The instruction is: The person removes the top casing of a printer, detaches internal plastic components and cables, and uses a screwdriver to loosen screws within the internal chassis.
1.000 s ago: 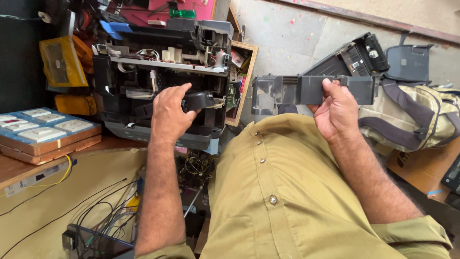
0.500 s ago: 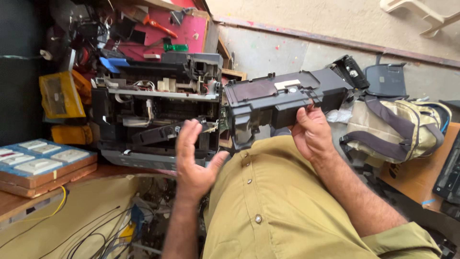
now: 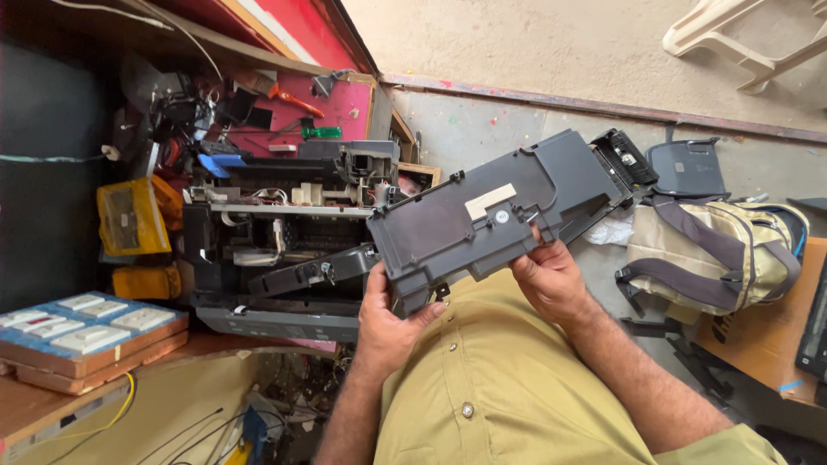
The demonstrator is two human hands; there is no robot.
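The opened printer [image 3: 284, 250] sits just beyond the left hand [image 3: 388, 323], its covers off and its rails, wires and white parts bare. Both hands hold one dark grey panel [image 3: 495, 215] above the lap, tilted, its far end reaching away past the right hand [image 3: 547, 275].

The panel looks like moulded plastic: light for its length, stiff along the ribs but likely to flex or crack at the thin tabs and clips on its edges. Its smooth face would slip under a loose hold. The thick lower rim, where the hands already are, seems the safest place to grip; the small tabs and the pale sticker [image 3: 489, 201] are not.

The left hand is closed round the panel's near lower corner, thumb on the face. The right hand grips the lower edge further along, fingers curled under and thumb on top.

Right of the right hand, a tan backpack [image 3: 715, 254] lies on the floor. Left of the left hand, a flat blue box [image 3: 86, 331] rests on a wooden ledge.

The panel's underside is hidden, as are both sets of fingers behind it. It also covers the printer's right end. The tools at the back are too cluttered to make out.
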